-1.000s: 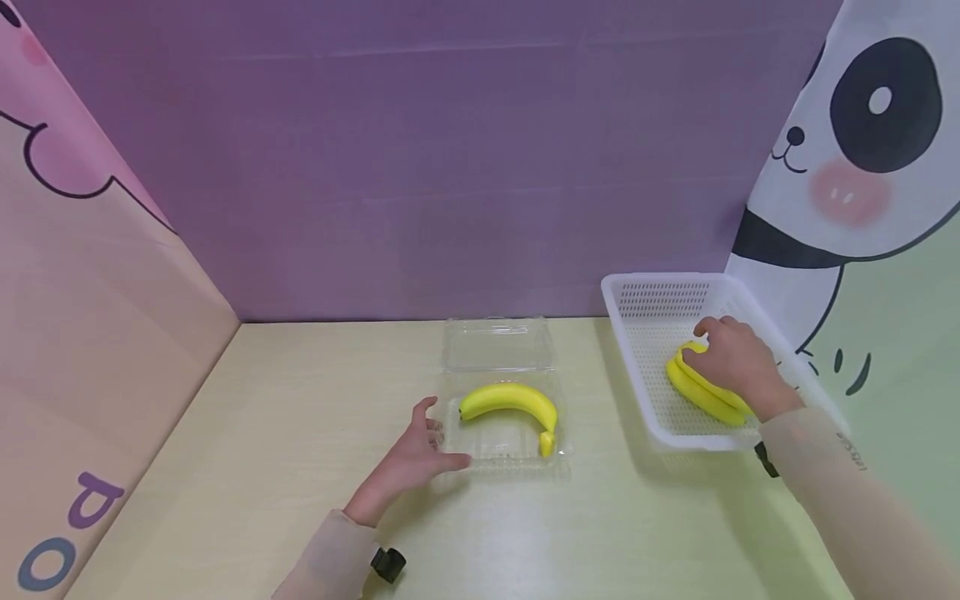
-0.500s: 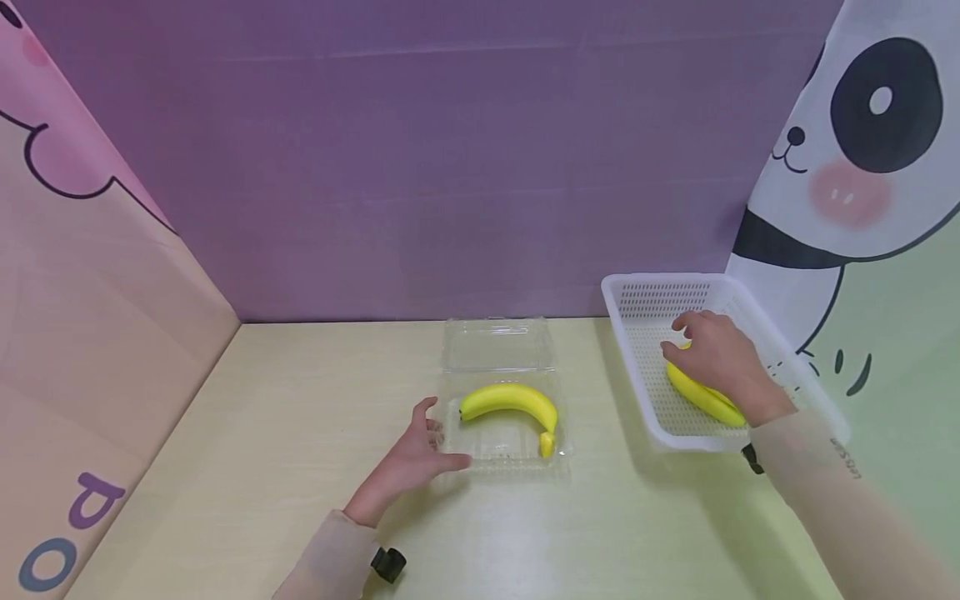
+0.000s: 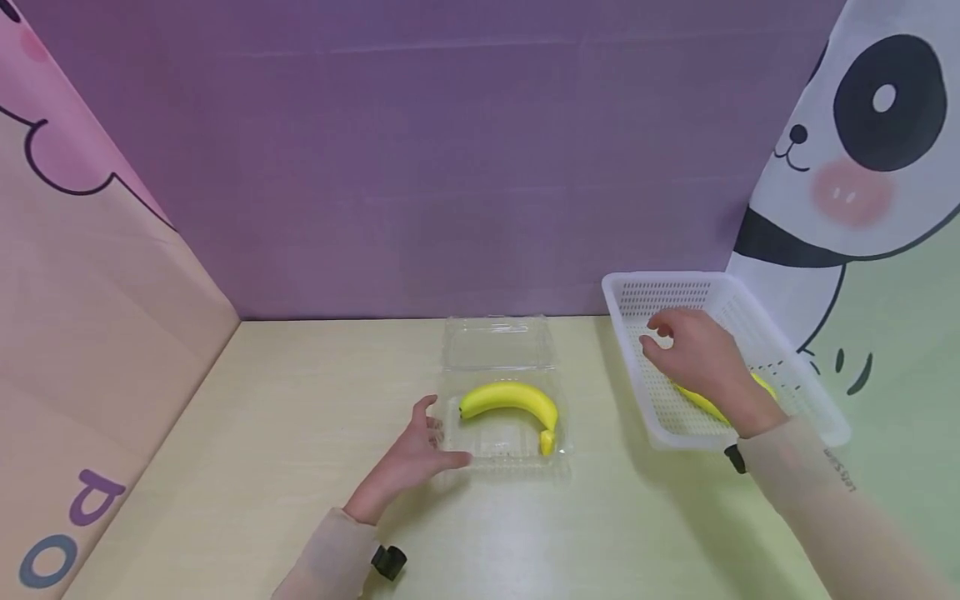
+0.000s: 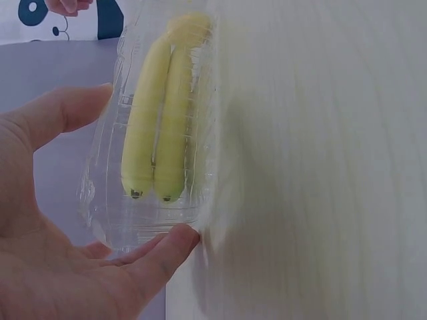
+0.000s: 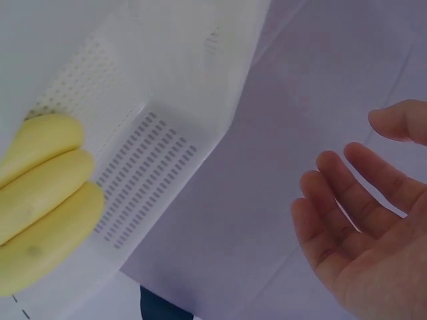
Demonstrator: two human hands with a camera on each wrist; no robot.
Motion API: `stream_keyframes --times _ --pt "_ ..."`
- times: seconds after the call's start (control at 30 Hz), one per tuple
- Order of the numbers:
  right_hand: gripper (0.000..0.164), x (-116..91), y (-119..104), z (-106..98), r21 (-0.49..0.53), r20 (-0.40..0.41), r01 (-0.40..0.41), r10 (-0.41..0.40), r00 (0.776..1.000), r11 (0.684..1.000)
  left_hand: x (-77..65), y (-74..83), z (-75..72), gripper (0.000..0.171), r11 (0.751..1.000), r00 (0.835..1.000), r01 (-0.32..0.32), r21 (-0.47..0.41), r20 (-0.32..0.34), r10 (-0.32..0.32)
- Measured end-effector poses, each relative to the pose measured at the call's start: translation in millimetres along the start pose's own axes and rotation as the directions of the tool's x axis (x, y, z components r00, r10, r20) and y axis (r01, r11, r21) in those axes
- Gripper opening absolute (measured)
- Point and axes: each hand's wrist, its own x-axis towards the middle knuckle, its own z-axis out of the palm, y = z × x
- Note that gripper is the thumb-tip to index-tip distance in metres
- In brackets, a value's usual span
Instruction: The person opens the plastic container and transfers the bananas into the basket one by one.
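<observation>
A clear plastic container [image 3: 501, 454] stands on the table with its lid [image 3: 497, 343] folded back. Bananas [image 3: 513, 396] lie inside it; the left wrist view shows two side by side. My left hand [image 3: 414, 458] holds the container's near left corner, thumb along the front rim and fingers at the left end. In the white basket [image 3: 637, 400], yellow bananas [image 5: 40, 200] lie bunched together. My right hand [image 3: 701, 354] hangs over the basket with nothing in it, its fingers loosely curved and thumb apart. The right forearm covers part of the bananas in the head view.
The basket stands at the table's [image 3: 315, 400] right rear, against the panda-printed wall [image 3: 817, 225]. A purple backdrop [image 3: 420, 183] rises behind the table. A printed pinkish panel [image 3: 112, 333] bounds the left side. Black straps with small devices [image 3: 388, 562] sit on both wrists.
My right hand has moved left and slightly back over the basket, away from the bananas, exposing their right side. The left hand and container have stayed in place.
</observation>
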Motion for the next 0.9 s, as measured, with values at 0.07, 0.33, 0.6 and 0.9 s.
stream_keyframes --times 0.07,0.33,0.6,0.9 --pt "0.031 -1 -5 1 0.014 -0.010 0.011 -0.011 1.000 1.000 -0.3 -0.1 -0.1 0.113 1.000 1.000 -0.003 -0.008 0.001 0.003" --pt "0.025 -6 -19 6 0.035 -0.032 0.049 -0.048 0.998 0.998 0.3 -1.0 0.5 0.113 1.000 1.000 0.000 0.014 -0.002 0.000" --pt "0.023 -11 -33 14 0.050 -0.069 0.105 -0.101 0.992 0.993 0.1 -0.2 -0.3 0.113 0.999 1.000 0.016 0.031 -0.015 -0.016" --pt "0.022 -16 -41 31 0.067 -0.101 0.145 -0.138 0.985 0.987 -1.1 0.0 -0.3 0.113 1.000 1.000 0.004 0.029 -0.005 -0.004"
